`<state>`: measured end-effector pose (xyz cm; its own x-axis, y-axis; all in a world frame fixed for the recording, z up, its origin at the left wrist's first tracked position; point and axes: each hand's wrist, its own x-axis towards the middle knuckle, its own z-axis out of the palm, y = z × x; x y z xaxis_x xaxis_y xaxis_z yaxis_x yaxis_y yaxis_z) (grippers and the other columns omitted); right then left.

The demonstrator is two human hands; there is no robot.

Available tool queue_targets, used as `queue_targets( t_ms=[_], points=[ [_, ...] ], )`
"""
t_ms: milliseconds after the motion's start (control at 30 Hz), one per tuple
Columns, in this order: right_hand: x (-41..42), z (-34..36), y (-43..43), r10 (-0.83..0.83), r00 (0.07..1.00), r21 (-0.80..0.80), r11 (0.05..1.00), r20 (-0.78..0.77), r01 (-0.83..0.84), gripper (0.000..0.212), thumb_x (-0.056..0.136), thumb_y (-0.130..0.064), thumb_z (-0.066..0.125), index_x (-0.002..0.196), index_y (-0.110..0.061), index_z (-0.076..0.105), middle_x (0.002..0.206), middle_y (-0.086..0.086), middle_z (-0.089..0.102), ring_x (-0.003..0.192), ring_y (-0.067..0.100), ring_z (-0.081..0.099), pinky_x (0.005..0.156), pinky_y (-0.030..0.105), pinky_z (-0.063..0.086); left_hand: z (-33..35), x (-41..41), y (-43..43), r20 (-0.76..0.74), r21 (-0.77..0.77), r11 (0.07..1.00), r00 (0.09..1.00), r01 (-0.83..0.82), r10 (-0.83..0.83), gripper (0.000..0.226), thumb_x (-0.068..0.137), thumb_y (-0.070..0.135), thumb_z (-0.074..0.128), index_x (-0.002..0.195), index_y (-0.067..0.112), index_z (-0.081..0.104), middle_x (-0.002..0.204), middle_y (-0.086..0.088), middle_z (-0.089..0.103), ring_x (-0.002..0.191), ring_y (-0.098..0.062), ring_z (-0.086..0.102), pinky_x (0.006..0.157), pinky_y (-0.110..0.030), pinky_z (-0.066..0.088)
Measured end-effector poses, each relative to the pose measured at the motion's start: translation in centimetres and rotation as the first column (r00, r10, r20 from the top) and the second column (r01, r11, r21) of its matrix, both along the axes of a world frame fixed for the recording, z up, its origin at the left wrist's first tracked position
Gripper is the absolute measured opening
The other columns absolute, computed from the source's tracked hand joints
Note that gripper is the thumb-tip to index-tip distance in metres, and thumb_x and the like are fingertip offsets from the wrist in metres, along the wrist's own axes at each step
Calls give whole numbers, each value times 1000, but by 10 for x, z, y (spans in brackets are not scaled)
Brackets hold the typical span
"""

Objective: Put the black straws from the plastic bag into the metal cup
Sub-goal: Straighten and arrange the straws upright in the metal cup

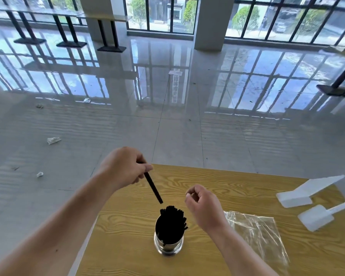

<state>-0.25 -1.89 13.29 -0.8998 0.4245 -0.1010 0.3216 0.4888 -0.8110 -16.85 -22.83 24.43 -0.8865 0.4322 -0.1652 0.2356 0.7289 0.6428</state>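
A shiny metal cup [168, 246] stands on the wooden table [217, 188], filled with a bundle of black straws [172, 221] that stick out of its top. My left hand [124, 168] pinches a single black straw [153, 188], held tilted with its lower end just above the bundle. My right hand [204, 206] hovers to the right of the cup, fingers loosely curled with nothing visible in them. The clear plastic bag [255, 234] lies flat on the table to the right of the cup and looks empty.
Two white foam pieces [299, 193] [317, 217] lie at the table's right side. The table's far edge is just beyond my left hand. Beyond it is a glossy tiled floor with paper scraps [53, 140], table legs and large windows.
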Motion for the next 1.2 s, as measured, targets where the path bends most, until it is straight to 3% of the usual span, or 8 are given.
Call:
queue_targets(
  t_ms=[167, 300, 400, 533, 667, 867, 1033, 1200],
  points=[
    [-2, 6, 0, -19, 1000, -88, 996, -12, 18, 16, 97, -22, 65, 82, -23, 69, 63, -7, 62, 54, 4, 47, 52, 29, 43, 3, -2, 4, 25, 416, 882, 973, -221, 231, 19, 93, 25, 82, 81, 12, 76, 67, -6, 77, 51, -15, 69, 55, -34, 64],
    [-11, 21, -6, 112, 992, -333, 939, 50, -90, 19, 97, -41, 70, 109, -27, 68, 76, -5, 70, 60, 6, 56, 56, 27, 48, -13, 14, 19, 463, 582, 672, 866, -458, 190, 20, 95, 23, 78, 90, 4, 73, 69, -11, 74, 48, -10, 63, 50, -23, 58],
    [-21, 34, -8, 143, 987, -652, 756, 75, -59, 60, 90, -58, 77, 131, -19, 56, 87, 5, 73, 61, 12, 59, 52, 27, 48, -30, 25, 28, 683, 537, 621, 726, -571, 77, 21, 89, 27, 81, 88, 8, 72, 72, -6, 74, 50, -8, 63, 49, -22, 58],
    [-27, 45, 0, -128, 991, -855, 509, 34, 95, 50, 95, -54, 74, 123, -13, 69, 79, 8, 70, 57, 17, 57, 51, 31, 49, -53, 35, 28, 796, 504, 652, 597, -567, -97, 31, 75, 31, 84, 94, 10, 71, 74, -7, 73, 50, -8, 63, 48, -23, 59],
    [-27, 50, 7, -143, 989, -691, 719, -40, 76, 42, 107, -43, 59, 90, -11, 80, 76, 14, 74, 57, 22, 61, 51, 34, 51, -76, 37, 25, 797, 452, 777, 590, -438, -130, 29, 83, 38, 84, 93, 17, 68, 88, -11, 78, 51, -11, 61, 46, -26, 55],
    [-18, 46, 7, 0, 999, -239, 971, 35, 8, 42, 102, -38, 57, 73, -11, 73, 64, 11, 72, 50, 13, 52, 53, 32, 42, -109, 37, 11, 545, 140, 966, 832, -217, 107, 29, 102, 48, 64, 105, 19, 69, 88, -2, 82, 54, -13, 67, 51, -28, 54],
    [-12, 28, -10, 131, 967, -43, 991, 219, -125, 44, 95, -43, 59, 64, -13, 52, 57, -6, 52, 53, 12, 46, 58, 37, 42, -126, 38, 4, 425, 42, 991, 900, -126, 96, 20, 101, 41, 66, 98, 22, 70, 87, -2, 79, 53, -9, 65, 51, -27, 56],
    [-4, 7, -27, 205, 906, 78, 965, 371, -251, 36, 88, -60, 64, 89, -25, 69, 83, -6, 74, 77, 13, 71, 69, 38, 61, -138, 43, 8, 310, -131, 991, 951, 36, 7, 21, 93, 51, 69, 106, 37, 62, 90, 3, 74, 68, -13, 71, 55, -31, 59]
  ],
)
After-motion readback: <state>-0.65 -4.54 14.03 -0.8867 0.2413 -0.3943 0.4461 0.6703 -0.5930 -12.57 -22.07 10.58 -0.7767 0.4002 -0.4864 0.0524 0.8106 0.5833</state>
